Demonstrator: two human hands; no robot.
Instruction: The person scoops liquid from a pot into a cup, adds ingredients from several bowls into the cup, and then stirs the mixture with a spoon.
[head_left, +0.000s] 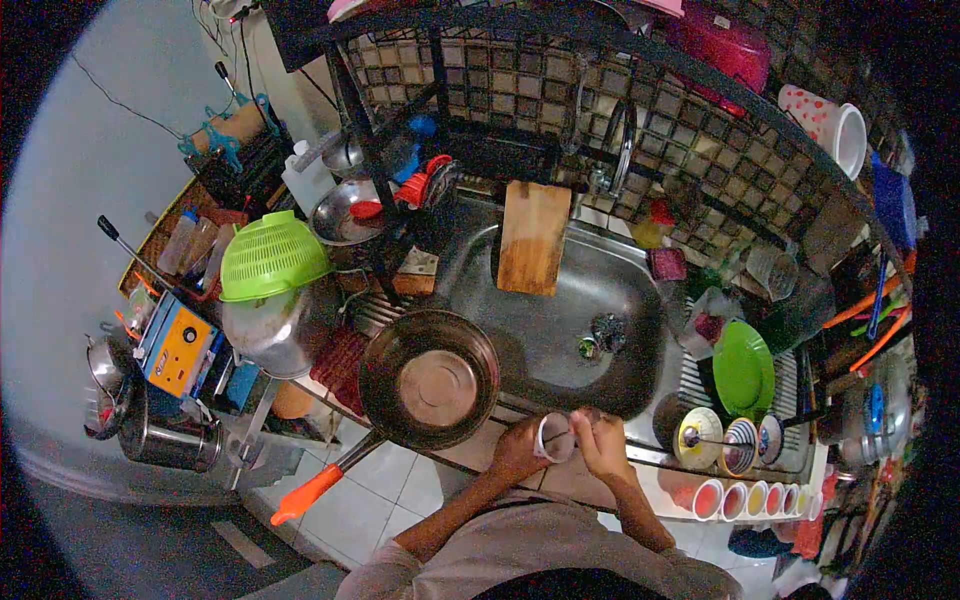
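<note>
At the sink's front edge, my left hand (515,453) is wrapped around a small whitish cup (556,440), its mouth turned up toward me. My right hand (605,450) is closed at the cup's right rim, fingers pressed together; what they hold, if anything, is too small to make out. A thin dark line shows inside the cup. Left of my hands lies a dark frying pan (437,385) with an orange handle. Behind them is the steel sink (540,345), with a metal scrubber (608,330) near its drain.
A wooden board (533,238) leans at the sink's back. Several small cups with coloured contents (708,499) line the front edge at right. A green plate (744,368) and bowls (698,438) stand on the drainer. A green colander (272,258) tops a metal pot (282,330) at left.
</note>
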